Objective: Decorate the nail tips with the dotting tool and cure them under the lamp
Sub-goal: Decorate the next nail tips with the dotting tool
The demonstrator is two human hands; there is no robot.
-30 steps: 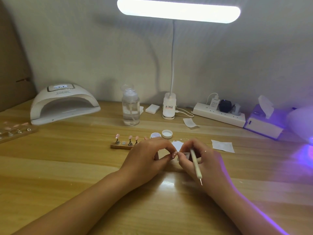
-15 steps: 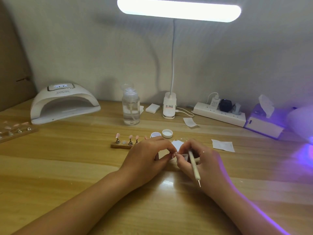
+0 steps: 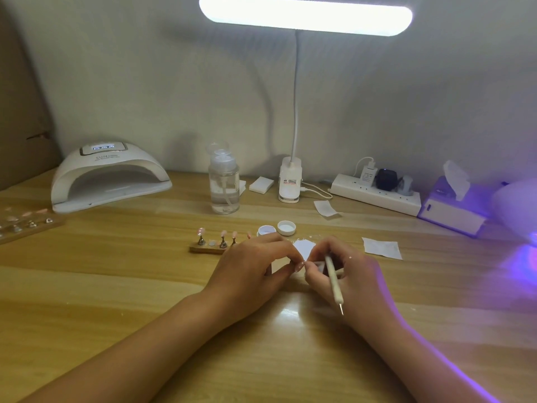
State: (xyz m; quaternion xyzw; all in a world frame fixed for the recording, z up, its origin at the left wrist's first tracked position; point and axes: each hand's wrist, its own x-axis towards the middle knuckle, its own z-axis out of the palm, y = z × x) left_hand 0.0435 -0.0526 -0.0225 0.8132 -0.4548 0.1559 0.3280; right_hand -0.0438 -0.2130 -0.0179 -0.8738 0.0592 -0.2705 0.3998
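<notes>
Now my left hand (image 3: pixel 255 267) pinches a nail tip (image 3: pixel 300 265), my right hand (image 3: pixel 353 276) grips the dotting tool (image 3: pixel 334 282); I would brace both on the desk (image 3: pixel 116 286) for steady dots.

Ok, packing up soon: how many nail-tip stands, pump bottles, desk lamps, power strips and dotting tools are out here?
Nail-tip stands: 2
Pump bottles: 1
Desk lamps: 1
Power strips: 1
Dotting tools: 1, in the right hand
Total: 6

Grey wall (image 3: pixel 145 82), wooden table (image 3: pixel 101 286), lit desk lamp (image 3: pixel 305 13)
</notes>
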